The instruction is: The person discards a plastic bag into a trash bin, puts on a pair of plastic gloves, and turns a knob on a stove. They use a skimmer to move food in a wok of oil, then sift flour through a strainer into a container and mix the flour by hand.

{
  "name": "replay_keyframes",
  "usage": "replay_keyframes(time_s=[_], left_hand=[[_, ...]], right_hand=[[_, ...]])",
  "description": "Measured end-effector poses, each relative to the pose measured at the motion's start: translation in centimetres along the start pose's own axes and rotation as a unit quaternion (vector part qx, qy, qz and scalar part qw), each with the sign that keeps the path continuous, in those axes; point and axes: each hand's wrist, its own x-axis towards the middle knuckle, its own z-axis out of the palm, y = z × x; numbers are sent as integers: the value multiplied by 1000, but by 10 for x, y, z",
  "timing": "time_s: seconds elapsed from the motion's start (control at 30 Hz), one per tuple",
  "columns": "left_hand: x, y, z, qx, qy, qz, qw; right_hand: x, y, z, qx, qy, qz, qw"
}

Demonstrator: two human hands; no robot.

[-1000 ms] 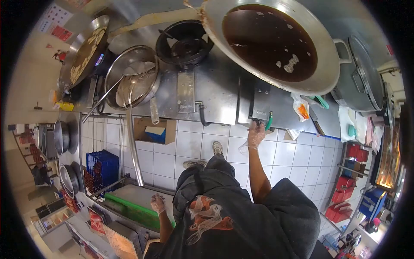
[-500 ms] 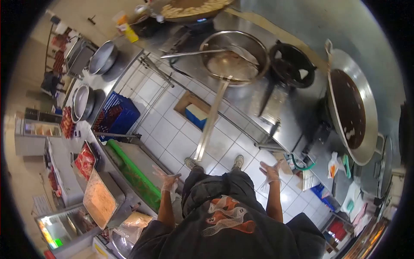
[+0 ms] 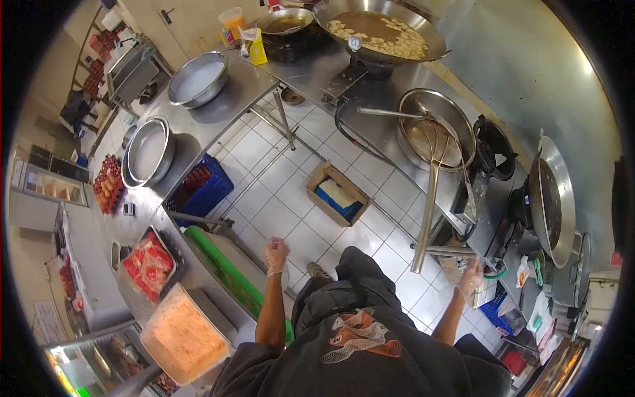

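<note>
A person's left hand (image 3: 276,257), in a clear glove, hangs over the tiled floor (image 3: 281,210) near a green strip (image 3: 218,261), while the gloved right hand (image 3: 471,279) is just beside a green hose (image 3: 497,274) at the metal table (image 3: 383,135); how far either hand's fingers are spread cannot be told. A long-handled strainer (image 3: 432,185) rests in a metal bowl (image 3: 405,147) on the table, its handle jutting past the edge, near the right hand.
</note>
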Motion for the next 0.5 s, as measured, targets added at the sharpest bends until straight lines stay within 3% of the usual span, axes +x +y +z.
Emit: replay_keyframes(time_s=[0.07,0.17,0.27,0.33,0.37,0.43,0.47,0.5], left_hand=[[32,11,22,-120,-22,44,991],[67,62,31,87,-91,-54,991],[109,89,42,192,-106,-4,976],[123,107,45,125,-95,30,987],[133,121,46,94,-92,49,990],[181,112,35,138,-97,-40,985],[195,104,23,164,-99,-89,977],[206,113,20,128,-88,-75,985]], right_hand=[[2,-75,-7,-275,4,7,961],[-36,-188,51,17,107,-92,990],[-68,-298,126,58,133,-104,984],[-69,-318,180,117,90,-98,984],[-59,-318,206,113,76,-120,983],[-39,-312,257,66,48,-187,979],[-40,-331,280,22,35,-230,972],[-44,-362,311,-16,24,-277,961]])
